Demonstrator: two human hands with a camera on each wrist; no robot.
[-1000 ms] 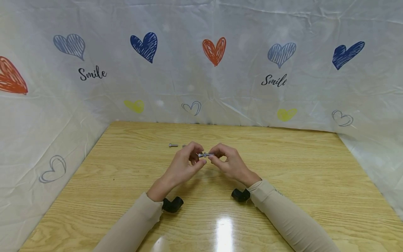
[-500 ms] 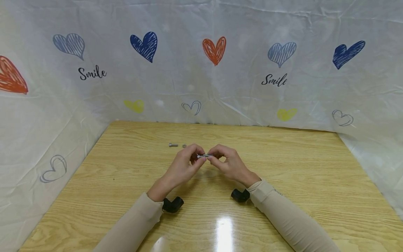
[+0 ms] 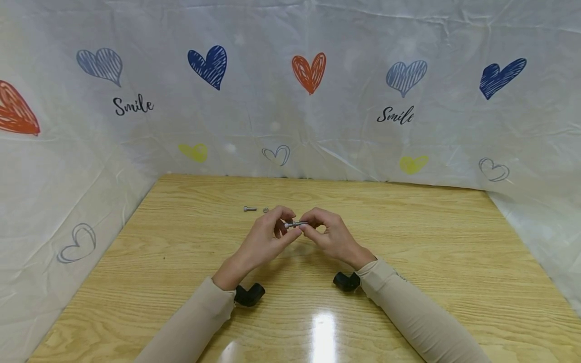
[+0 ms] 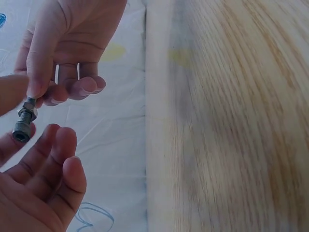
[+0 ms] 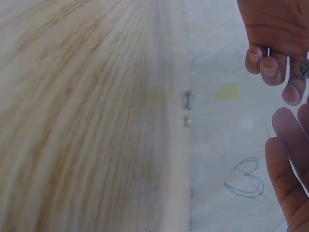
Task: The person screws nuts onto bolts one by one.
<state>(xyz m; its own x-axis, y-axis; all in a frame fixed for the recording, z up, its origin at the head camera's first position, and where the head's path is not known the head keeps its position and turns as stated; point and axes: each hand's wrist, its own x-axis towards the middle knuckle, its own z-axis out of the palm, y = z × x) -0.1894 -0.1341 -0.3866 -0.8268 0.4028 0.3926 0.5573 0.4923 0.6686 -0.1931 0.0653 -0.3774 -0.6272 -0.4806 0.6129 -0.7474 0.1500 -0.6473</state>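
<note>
A silver socket-head bolt [image 4: 21, 130] lies roughly level between both hands, with a hex nut [image 4: 27, 112] around its shank. My right hand [image 3: 332, 234] pinches the bolt's threaded end between thumb and index finger. On the head side, my left hand [image 3: 268, 234] has its thumb and index finger spread around the nut. A gap shows between those fingertips and the nut in the left wrist view; its other fingers are loosely bent. At the right wrist view's edge, only part of the bolt head shows beside the left fingers.
Another bolt [image 3: 249, 208] lies on the wooden table [image 3: 408, 242], left of and beyond the hands. A loose nut [image 3: 266, 210] sits just right of it. White cloth [image 3: 345, 126] printed with hearts stands behind the table. Black camera mounts [image 3: 248, 295] hang at both wrists.
Half a second ago my left thumb and index finger closed in on the nut; now they are spread apart again. The right hand keeps its pinch on the bolt, almost still.
</note>
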